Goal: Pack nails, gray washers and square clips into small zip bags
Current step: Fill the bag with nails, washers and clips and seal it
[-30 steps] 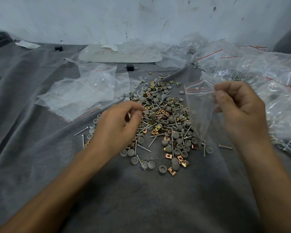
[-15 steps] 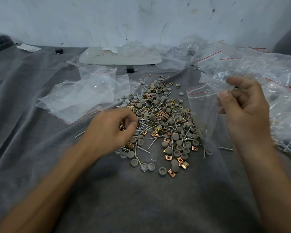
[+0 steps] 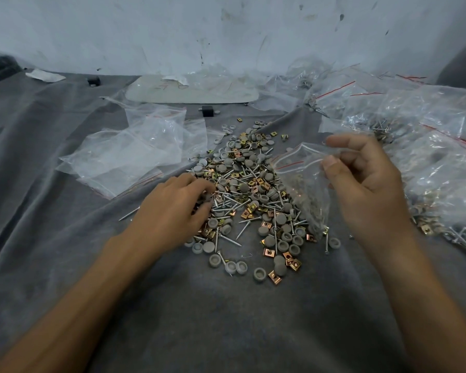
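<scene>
**Between my left hand [image 3: 172, 211] and right hand [image 3: 366, 189], plenty left to pack**

Off past my right hand lie filled bags [image 3: 428, 146], so a fair share looks done. The loose pile between my hands is big, though: nails [image 3: 241, 229], gray washers [image 3: 281, 218] and square clips [image 3: 274, 276]. Empty bags [image 3: 135, 157] wait beyond my left hand. My right hand pinches the zip bag [image 3: 301, 184] by its mouth over the pile's right edge; whether it's loaded, I can't tell. My left fingers curl into the pile's left edge, gripping or just raking, I can't say. A second ago that hand hovered higher with its fingertips bunched. Now it's down among the parts.
</scene>
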The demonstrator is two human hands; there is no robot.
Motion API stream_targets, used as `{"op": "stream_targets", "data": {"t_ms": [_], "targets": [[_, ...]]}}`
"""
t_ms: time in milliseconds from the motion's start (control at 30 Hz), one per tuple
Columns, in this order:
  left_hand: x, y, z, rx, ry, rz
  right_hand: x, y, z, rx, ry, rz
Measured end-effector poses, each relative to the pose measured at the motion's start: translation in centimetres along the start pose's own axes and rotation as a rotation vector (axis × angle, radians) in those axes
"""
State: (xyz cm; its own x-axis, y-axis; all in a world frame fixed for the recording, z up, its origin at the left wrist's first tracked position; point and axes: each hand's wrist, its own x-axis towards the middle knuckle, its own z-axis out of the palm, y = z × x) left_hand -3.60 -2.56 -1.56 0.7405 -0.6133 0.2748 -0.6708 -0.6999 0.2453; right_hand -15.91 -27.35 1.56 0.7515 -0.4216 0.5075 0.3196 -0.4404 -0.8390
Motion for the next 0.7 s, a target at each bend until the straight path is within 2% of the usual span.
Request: {"op": "stream_targets", "data": {"t_ms": [367, 533, 633, 700], "targets": [[0.0, -0.2, -0.2, 0.062, 0.027, 0.086, -0.9, 0.2, 1.5, -0.089, -0.173, -0.023], [0.0, -0.2, 0.1, 0.06, 0.093, 0.05, -1.5, -0.3, 2.2, -0.117, -0.223, -0.002], [0.0, -0.2, 0.3, -0.046, 0.16, 0.017, -1.7, -0.3, 2.4, -0.14, -0.246, 0.013], [0.2, 0.0, 0.2, -0.256, 0.204, -0.032, -1.8, -0.4, 2.5, -0.143, -0.263, 0.018]]}}
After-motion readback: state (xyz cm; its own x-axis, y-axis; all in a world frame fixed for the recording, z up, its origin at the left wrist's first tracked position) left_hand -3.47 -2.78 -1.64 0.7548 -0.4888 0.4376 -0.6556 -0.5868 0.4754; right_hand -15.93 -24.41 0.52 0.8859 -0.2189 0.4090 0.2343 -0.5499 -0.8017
